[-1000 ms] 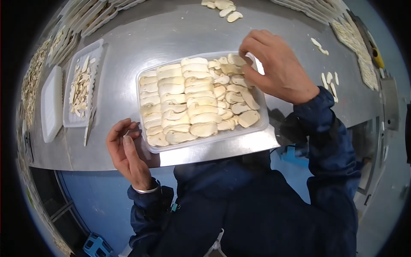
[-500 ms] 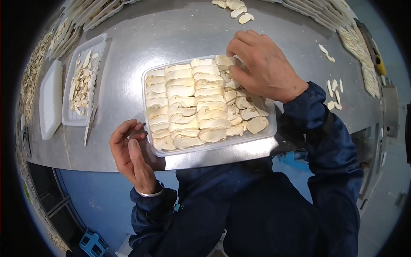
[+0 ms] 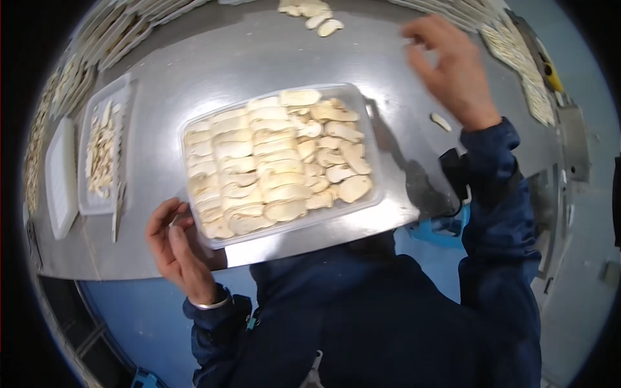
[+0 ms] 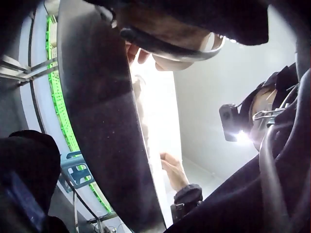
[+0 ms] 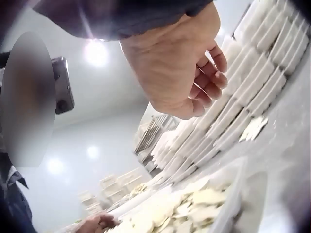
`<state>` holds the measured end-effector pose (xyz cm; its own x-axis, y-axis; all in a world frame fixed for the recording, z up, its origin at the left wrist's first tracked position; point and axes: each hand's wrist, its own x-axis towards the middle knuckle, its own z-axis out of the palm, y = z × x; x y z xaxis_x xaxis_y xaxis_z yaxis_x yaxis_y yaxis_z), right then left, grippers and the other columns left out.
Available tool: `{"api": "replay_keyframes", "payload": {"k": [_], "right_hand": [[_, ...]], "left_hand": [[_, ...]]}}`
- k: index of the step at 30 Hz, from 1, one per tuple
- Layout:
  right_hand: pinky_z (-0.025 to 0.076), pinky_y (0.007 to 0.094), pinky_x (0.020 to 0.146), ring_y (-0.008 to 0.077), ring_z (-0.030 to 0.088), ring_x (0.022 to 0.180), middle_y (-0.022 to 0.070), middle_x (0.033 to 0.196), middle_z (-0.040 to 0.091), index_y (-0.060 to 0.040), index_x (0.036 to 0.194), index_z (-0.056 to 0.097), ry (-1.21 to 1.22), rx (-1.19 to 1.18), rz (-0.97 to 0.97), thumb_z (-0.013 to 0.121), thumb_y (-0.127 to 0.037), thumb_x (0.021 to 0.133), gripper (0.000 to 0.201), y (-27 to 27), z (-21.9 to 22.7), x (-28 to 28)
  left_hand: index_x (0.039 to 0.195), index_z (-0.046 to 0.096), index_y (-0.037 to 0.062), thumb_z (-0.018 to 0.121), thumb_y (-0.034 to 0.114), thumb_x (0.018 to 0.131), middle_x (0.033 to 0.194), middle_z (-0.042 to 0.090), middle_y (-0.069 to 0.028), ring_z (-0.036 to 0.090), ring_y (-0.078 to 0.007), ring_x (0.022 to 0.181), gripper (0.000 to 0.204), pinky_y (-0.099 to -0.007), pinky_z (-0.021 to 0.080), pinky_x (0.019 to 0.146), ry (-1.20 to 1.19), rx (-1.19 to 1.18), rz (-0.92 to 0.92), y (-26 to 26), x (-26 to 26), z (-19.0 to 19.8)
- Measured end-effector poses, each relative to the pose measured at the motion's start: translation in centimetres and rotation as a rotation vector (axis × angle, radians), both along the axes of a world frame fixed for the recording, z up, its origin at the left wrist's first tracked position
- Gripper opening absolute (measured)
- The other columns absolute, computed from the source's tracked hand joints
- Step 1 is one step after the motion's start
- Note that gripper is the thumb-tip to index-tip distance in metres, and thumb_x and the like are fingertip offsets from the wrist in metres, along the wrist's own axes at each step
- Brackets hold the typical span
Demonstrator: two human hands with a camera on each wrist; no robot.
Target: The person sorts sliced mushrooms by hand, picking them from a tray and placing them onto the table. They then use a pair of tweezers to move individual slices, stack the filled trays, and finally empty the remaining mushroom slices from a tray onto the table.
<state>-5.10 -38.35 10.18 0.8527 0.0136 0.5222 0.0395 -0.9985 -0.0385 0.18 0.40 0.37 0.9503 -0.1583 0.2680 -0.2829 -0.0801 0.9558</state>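
Pale mushroom slices (image 3: 279,174) lie in overlapping rows inside a clear plastic tray (image 3: 294,223) at the table's front edge. One wide slice (image 3: 299,97) tops the right-hand column at the far side. My left hand (image 3: 178,249) rests by the tray's front left corner, fingers loosely bent and close to its side wall. Raised beyond the tray's right end, my right hand (image 3: 449,68) has loosely curled fingers. The right wrist view shows that hand (image 5: 180,68) above the table with nothing in its fingers.
At left stand a second tray (image 3: 83,152) of small slices, a knife (image 3: 118,210) and a white lid-like tray (image 3: 61,178). Stacked filled trays (image 3: 123,29) line the back. Loose slices (image 3: 314,14) lie at the far middle, and one slice (image 3: 441,122) is below my right hand.
My right hand has let go of a mushroom slice at the tray's far side and swung away to the back right. My left hand stays by the tray's left corner.
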Motion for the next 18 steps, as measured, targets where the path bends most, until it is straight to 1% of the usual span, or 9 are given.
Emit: {"api": "replay_keyframes", "payload": {"k": [1, 2, 4, 5, 7, 10, 13, 16, 18], "right_hand": [[0.046, 0.0368, 0.067, 0.0294, 0.058, 0.076, 0.0109, 0.088, 0.059, -0.0033, 0.092, 0.059, 0.024, -0.008, -0.124, 0.060, -0.013, 0.079, 0.017, -2.3, 0.5, -1.5], [0.046, 0.0367, 0.065, 0.0285, 0.058, 0.072, 0.0112, 0.084, 0.059, -0.0020, 0.089, 0.059, 0.044, -0.014, -0.247, 0.059, -0.013, 0.079, 0.014, -4.7, 0.7, -3.2], [0.046, 0.0367, 0.064, 0.0257, 0.057, 0.068, 0.0112, 0.082, 0.059, -0.0013, 0.088, 0.059, 0.428, -0.145, -0.546, 0.060, -0.015, 0.079, 0.016, -8.6, 0.3, -6.9], [0.046, 0.0365, 0.064, 0.0258, 0.057, 0.069, 0.0110, 0.083, 0.059, -0.0014, 0.089, 0.059, 0.506, -0.081, -0.546, 0.060, -0.016, 0.080, 0.017, -9.4, -0.6, -8.3], [0.045, 0.0362, 0.064, 0.0259, 0.057, 0.070, 0.0108, 0.084, 0.058, -0.0016, 0.092, 0.059, 0.663, 0.058, -0.537, 0.060, -0.017, 0.080, 0.019, -8.4, -1.5, -10.8], [0.047, 0.0403, 0.068, 0.0335, 0.059, 0.078, 0.0144, 0.086, 0.060, -0.0012, 0.090, 0.059, 0.468, 0.237, -0.459, 0.060, -0.016, 0.078, 0.019, -3.7, -1.9, -11.2], [0.046, 0.0400, 0.068, 0.0325, 0.059, 0.078, 0.0141, 0.087, 0.059, -0.0012, 0.089, 0.058, 0.439, 0.329, -0.370, 0.062, -0.014, 0.076, 0.019, -2.4, -3.4, -11.0], [0.046, 0.0405, 0.067, 0.0328, 0.058, 0.075, 0.0146, 0.083, 0.058, -0.0008, 0.085, 0.056, 0.373, 0.225, -0.403, 0.064, -0.012, 0.075, 0.017, -2.1, -5.0, -10.6], [0.046, 0.0410, 0.066, 0.0335, 0.057, 0.074, 0.0150, 0.082, 0.057, -0.0004, 0.083, 0.056, 0.368, 0.206, -0.400, 0.064, -0.013, 0.075, 0.017, -2.1, -5.1, -10.3]], "left_hand": [[0.120, 0.046, -0.0049, 0.038, 0.014, 0.097, 0.119, 0.052, -0.0144, 0.054, -0.0176, 0.103, 0.031, -0.0274, 0.043, 0.085, -0.010, -0.017, -0.006, -0.2, 0.0, 0.1], [0.120, 0.046, -0.0046, 0.038, 0.014, 0.098, 0.120, 0.052, -0.0144, 0.054, -0.0176, 0.103, 0.030, -0.0275, 0.043, 0.085, -0.024, 0.019, -0.015, -0.2, 0.0, 0.2], [0.121, 0.044, -0.0054, 0.040, 0.012, 0.096, 0.120, 0.052, -0.0155, 0.052, -0.0180, 0.103, 0.031, -0.0281, 0.042, 0.085, 0.018, -0.034, 0.002, -0.5, -0.1, 0.3], [0.121, 0.044, -0.0051, 0.040, 0.013, 0.096, 0.120, 0.052, -0.0153, 0.052, -0.0179, 0.103, 0.031, -0.0279, 0.042, 0.085, 0.014, -0.028, -0.002, -0.5, -0.1, 0.3], [0.122, 0.044, -0.0047, 0.041, 0.013, 0.096, 0.120, 0.052, -0.0149, 0.053, -0.0176, 0.103, 0.031, -0.0275, 0.042, 0.085, 0.007, -0.004, -0.007, -0.4, 0.0, 0.3], [0.122, 0.044, -0.0040, 0.041, 0.013, 0.096, 0.120, 0.052, -0.0144, 0.053, -0.0171, 0.103, 0.031, -0.0269, 0.042, 0.085, 0.008, -0.009, -0.026, -0.4, 0.0, 0.4], [0.122, 0.044, -0.0037, 0.041, 0.013, 0.097, 0.121, 0.052, -0.0141, 0.053, -0.0166, 0.103, 0.030, -0.0266, 0.043, 0.085, 0.000, 0.018, -0.019, -0.3, 0.2, 0.2], [0.122, 0.045, -0.0035, 0.041, 0.013, 0.097, 0.120, 0.053, -0.0140, 0.053, -0.0165, 0.104, 0.030, -0.0266, 0.043, 0.085, -0.008, 0.042, -0.017, -0.1, 0.2, 0.0], [0.120, 0.046, -0.0035, 0.039, 0.012, 0.097, 0.119, 0.053, -0.0136, 0.053, -0.0170, 0.104, 0.029, -0.0280, 0.044, 0.086, -0.024, 0.042, -0.019, -0.2, 0.2, 0.0]]}}
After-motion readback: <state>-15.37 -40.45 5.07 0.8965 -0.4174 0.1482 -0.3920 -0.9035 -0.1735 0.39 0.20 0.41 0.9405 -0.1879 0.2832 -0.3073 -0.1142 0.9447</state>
